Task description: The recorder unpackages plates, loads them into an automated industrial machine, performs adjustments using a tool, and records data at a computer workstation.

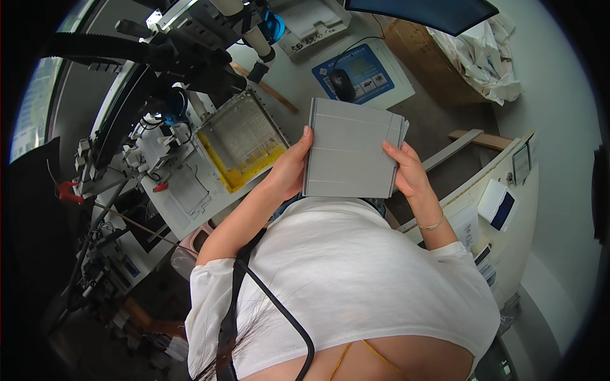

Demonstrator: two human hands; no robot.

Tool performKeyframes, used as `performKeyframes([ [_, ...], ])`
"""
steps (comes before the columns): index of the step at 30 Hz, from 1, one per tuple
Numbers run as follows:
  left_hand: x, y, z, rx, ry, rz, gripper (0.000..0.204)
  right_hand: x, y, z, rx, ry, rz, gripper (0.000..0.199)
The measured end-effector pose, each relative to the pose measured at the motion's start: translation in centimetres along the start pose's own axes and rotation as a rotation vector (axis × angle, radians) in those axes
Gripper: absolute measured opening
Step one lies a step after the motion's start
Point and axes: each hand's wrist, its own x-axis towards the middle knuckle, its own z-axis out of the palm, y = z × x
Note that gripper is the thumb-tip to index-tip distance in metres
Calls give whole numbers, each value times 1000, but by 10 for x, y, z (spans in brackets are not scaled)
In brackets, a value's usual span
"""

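Observation:
A stack of flat grey square sheets (349,152) with thin pale lines across its face is held in front of my body. My left hand (293,166) grips its left edge, thumb along the side near the front. On the opposite side my right hand (408,167) clasps the right edge, with the thumb laid over the top face and the fingers hidden behind. The sheets' right edges look slightly uneven. What lies under the stack is hidden.
Left of the stack stands a clear tray with a yellow rim (238,176) below a dark machine (203,54). Ahead, a black mouse (342,84) rests on a blue mouse pad (372,75). A cardboard box (422,66) holds white crumpled plastic. A white device (497,203) sits on the right-hand table.

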Motion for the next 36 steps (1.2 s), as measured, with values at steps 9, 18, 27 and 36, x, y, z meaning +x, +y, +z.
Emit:
performKeyframes([
  [9,-10,-2,-4,112,55,108,69,-11,5,-15,51,-30,-29,33],
  [18,-40,24,-8,293,47,292,73,-24,26,-47,185,-99,-54,36],
  [27,-42,19,-14,311,124,283,76,-29,39,-61,187,-68,-59,38],
  [36,-34,24,-31,173,222,194,56,-27,42,-52,238,-104,-30,38],
])
